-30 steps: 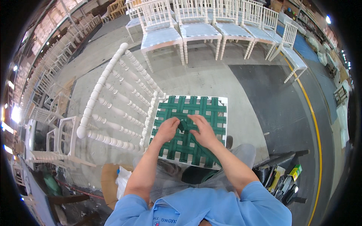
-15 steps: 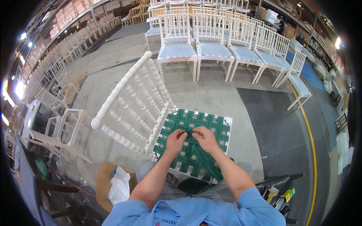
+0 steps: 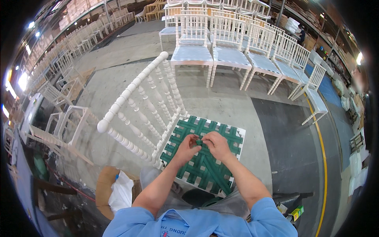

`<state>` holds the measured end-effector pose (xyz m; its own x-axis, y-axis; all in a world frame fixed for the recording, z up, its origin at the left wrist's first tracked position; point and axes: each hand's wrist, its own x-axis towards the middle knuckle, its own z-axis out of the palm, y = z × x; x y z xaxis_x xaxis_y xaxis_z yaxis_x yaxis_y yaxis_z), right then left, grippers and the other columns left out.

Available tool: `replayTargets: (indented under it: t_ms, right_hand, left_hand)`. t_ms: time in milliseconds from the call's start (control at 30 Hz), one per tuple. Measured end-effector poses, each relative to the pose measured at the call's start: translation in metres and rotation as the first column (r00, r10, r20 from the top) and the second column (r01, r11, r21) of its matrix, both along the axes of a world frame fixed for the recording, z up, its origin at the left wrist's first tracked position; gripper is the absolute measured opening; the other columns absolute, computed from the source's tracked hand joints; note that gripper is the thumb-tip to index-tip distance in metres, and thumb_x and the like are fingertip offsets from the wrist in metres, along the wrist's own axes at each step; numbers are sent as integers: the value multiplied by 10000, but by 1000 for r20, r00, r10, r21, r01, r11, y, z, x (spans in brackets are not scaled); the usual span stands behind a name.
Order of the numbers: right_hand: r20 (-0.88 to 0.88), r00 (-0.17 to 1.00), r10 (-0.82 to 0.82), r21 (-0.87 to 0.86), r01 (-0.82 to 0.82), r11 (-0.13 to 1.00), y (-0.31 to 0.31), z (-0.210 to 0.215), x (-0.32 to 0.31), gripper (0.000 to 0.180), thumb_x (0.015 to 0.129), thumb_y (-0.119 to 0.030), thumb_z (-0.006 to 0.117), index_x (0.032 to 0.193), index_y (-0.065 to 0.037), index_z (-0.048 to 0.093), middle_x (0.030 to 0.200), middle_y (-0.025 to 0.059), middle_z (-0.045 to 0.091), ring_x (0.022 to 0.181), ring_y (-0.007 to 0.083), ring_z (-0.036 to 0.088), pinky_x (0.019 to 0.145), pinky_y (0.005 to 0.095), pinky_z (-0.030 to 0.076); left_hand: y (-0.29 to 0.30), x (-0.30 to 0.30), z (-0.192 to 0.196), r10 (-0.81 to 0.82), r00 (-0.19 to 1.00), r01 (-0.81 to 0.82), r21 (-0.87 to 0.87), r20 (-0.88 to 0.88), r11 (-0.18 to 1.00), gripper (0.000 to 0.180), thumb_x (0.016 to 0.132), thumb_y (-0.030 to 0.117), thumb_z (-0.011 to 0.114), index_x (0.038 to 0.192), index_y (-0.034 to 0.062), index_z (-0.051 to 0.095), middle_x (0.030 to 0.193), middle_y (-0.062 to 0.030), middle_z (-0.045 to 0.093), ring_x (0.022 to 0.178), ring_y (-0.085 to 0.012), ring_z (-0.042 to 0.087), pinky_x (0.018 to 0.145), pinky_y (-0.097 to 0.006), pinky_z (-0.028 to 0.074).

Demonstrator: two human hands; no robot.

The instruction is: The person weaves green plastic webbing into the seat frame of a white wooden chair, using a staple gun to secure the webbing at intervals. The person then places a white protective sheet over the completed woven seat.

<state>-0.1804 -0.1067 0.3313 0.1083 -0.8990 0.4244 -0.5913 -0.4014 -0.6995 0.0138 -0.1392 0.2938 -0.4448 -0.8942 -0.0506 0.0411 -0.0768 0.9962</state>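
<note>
A white chair with turned spindles (image 3: 138, 85) stands before me, its seat woven from green webbing straps (image 3: 191, 125) over a white frame. Both of my hands are above the middle of the seat. My left hand (image 3: 188, 151) is closed, thumb and fingers pinching the small folded end of a green webbing strap (image 3: 215, 173). From the other side my right hand (image 3: 218, 145) pinches at the same end, fingertips together. The strap's long part lies slanting across the weave toward the near right corner. Fine detail between the fingertips is too small to make out.
Rows of white chairs with pale covered seats (image 3: 191, 53) stand beyond. At the left are bare white chair frames (image 3: 75, 124). A cardboard box (image 3: 103, 189) with a white plastic bag (image 3: 121, 191) sits at my lower left, and a yellow-green carton (image 3: 297, 212) at my lower right.
The whole view has shifted slightly. My left fingers have curled more and lifted a little at the strap end, while my right hand keeps its pinch close by.
</note>
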Motion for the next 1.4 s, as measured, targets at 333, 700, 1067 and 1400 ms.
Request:
replayTargets:
  t_ms: [333,700,1067,1400]
  right_hand:
    - [-41,993,107,334,-88,938,-46,-31,-12,104,960,-107,720,1050,-63,749,990,114,688,957,304,691,844,403,559]
    - [-57,997,61,440,-30,897,-126,-84,31,139,957,-137,741,1060,-49,769,1021,153,721,931,312,709,827,415,557]
    - [-217,966,-142,441,227,868,-237,-165,39,135,924,-203,711,954,-108,801,1053,187,675,1033,378,689,897,480,558]
    - [-257,932,-256,425,347,836,-244,-174,48,130,932,-245,742,1030,-180,796,1092,104,676,1031,338,701,876,468,560]
  left_hand:
    - [15,-13,-52,142,956,-106,150,-258,983,454,988,38,699,1420,29,558,1115,-5,652,986,-81,607,835,-260,513]
    - [-56,2,-91,367,884,-378,-18,289,925,315,1013,200,706,1236,-18,668,1049,-130,754,962,-210,717,872,-350,548]
    - [-113,-6,-137,640,601,-265,-636,478,724,435,998,177,643,1414,57,603,1452,-146,610,1370,-429,512,1174,-552,370]
    - [-134,-14,-166,560,581,-171,-584,590,793,375,1064,293,569,1393,146,672,1556,-18,588,1485,-401,435,1235,-581,277]
